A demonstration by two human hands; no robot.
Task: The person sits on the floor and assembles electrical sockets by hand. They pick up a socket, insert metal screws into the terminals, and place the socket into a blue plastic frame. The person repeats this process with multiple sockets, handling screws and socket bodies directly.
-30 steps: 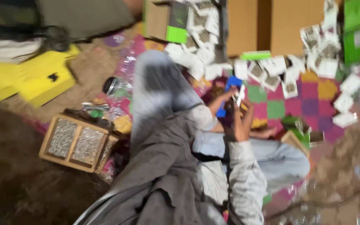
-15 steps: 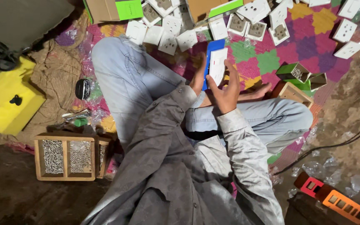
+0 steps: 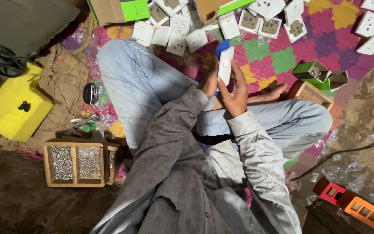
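Lighting: dim, soft, brightest at upper frame; lower left corner deep in shadow. Focus sharp, no motion blur, no glare; slight wide-angle stretch at edges.

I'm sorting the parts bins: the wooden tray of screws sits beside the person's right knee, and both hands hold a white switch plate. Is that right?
Not quite. The head view shows the wooden tray of screws on the person's left side, by the left sleeve, not by the right knee. The rest stands: the left hand and the right hand both hold the white switch plate.
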